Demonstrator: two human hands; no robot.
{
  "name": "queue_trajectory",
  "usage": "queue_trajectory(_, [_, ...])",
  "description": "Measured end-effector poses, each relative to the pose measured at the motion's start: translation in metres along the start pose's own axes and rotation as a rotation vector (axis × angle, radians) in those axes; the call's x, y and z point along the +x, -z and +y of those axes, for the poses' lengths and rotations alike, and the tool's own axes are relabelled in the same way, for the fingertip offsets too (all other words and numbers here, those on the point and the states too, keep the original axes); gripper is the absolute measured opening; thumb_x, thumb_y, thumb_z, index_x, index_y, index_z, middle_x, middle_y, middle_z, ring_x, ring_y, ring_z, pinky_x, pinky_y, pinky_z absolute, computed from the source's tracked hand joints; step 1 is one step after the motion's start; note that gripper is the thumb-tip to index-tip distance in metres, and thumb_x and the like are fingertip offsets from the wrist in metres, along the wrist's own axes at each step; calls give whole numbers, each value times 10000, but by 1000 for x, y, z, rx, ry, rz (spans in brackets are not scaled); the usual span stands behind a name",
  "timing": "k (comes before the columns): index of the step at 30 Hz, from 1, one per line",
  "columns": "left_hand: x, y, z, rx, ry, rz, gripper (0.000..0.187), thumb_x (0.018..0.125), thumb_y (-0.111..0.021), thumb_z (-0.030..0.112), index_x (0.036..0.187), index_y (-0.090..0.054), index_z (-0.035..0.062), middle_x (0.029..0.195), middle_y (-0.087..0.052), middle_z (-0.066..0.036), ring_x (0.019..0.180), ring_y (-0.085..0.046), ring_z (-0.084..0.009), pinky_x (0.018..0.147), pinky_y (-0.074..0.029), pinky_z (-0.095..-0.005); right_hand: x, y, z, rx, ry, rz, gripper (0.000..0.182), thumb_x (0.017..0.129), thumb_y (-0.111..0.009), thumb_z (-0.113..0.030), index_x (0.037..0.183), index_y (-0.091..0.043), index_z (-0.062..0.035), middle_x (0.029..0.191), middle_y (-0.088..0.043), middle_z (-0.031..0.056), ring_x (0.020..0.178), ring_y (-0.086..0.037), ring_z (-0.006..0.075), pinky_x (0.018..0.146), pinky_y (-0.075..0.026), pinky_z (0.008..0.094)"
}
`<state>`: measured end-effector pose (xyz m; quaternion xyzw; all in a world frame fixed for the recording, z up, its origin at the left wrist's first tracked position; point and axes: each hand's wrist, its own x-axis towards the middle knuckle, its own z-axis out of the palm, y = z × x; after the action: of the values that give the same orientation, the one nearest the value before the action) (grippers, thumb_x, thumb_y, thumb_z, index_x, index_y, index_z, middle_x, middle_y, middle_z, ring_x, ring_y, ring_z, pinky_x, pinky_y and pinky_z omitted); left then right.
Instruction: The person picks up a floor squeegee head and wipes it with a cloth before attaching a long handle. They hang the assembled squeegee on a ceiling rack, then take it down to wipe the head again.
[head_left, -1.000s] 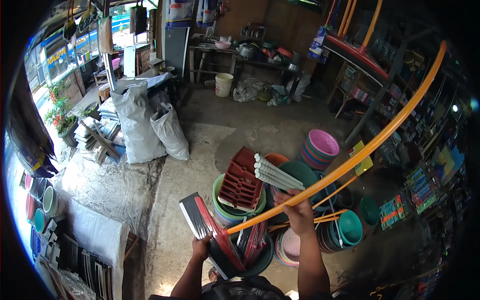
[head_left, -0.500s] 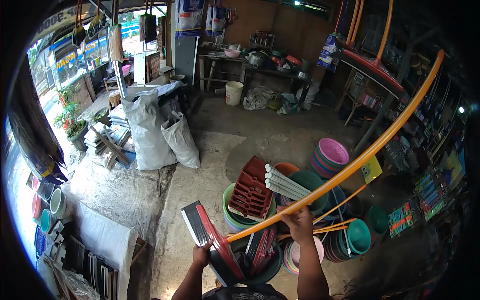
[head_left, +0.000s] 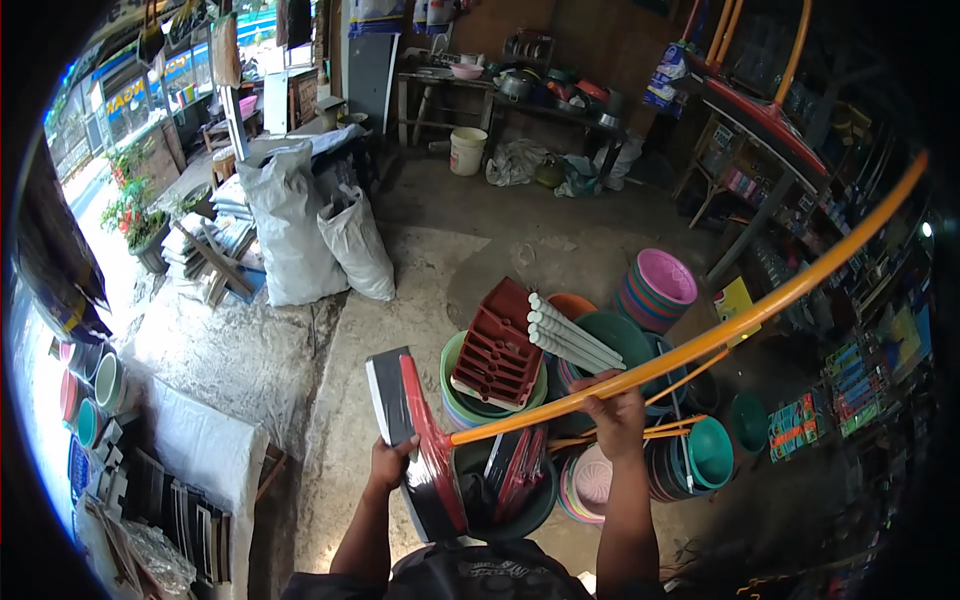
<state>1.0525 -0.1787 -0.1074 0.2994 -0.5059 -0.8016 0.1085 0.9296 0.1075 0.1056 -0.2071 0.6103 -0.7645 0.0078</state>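
Observation:
A long orange pole [head_left: 740, 325] runs from lower centre up to the upper right, bent by the lens. Its lower end joins a wide red and black floor squeegee head [head_left: 418, 450]. My left hand [head_left: 392, 463] grips the left edge of that head, near its middle. Farther along, my right hand [head_left: 615, 412] is closed round the pole. Beneath the squeegee is a dark green tub [head_left: 545, 515] with plastic-wrapped red and black heads [head_left: 517, 478] in it. A dark red slotted plastic piece [head_left: 500, 350] lies on a green basin [head_left: 452, 385] just beyond.
Light tubes [head_left: 575, 335] rest over stacked basins at centre right. A pink basin stack [head_left: 665, 278] and teal buckets [head_left: 710, 452] stand right. White sacks [head_left: 290, 230] stand left. Another red squeegee [head_left: 765, 125] hangs upper right. A wrapped white stack [head_left: 205, 425] sits lower left.
The view has tilted down slightly. The squeegee head has turned more upright, and the pole's far end has swung right and downward. My right hand has shifted slightly right along with the pole.

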Motion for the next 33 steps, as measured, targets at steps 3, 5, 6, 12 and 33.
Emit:
queue_trajectory(3, [5, -6, 5, -37, -14, -39, 356, 729, -742, 74, 1034, -586, -22, 922, -651, -68, 773, -604, -149, 724, -481, -279, -8, 1, -7, -59, 0, 138, 318, 795, -677, -4, 1012, -445, -5, 899, -620, 127, 800, -631, 181, 698, -544, 279])
queue_trajectory(5, [3, -11, 14, 14, 12, -36, 374, 711, -760, 72, 1024, -584, -32, 922, -653, -74, 778, -608, -147, 731, -489, -287, -9, 6, -1, -150, 97, 267, 350, 779, -707, -31, 999, -436, -5, 814, -613, 106, 643, -628, 144, 530, -545, 229])
queue_trajectory(6, [3, -13, 10, 12, 13, -31, 374, 711, -760, 72, 1024, -584, -32, 922, -653, -74, 778, -608, -147, 731, -489, -287, -10, 8, 0, -150, 93, 263, 350, 779, -707, -31, 999, -436, -5, 814, -613, 106, 643, -628, 144, 530, -545, 229])
queue_trajectory(12, [3, -23, 7, -88, -55, -43, 364, 709, -752, 24, 1028, -585, -27, 921, -660, -89, 781, -625, -163, 725, -508, -299, -21, 12, -8, 109, 5, 264, 369, 836, -613, 11, 1119, -380, -36, 1005, -609, 175, 910, -634, 231, 744, -549, 308])
queue_trajectory(33, [4, -12, 0, -73, 2, 7, 381, 704, -772, 68, 1018, -583, -37, 895, -657, -96, 717, -620, -163, 677, -513, -296, -28, 23, 16, -200, 77, 338, 361, 801, -652, 33, 1068, -416, -22, 907, -580, 94, 786, -637, 155, 625, -565, 246])
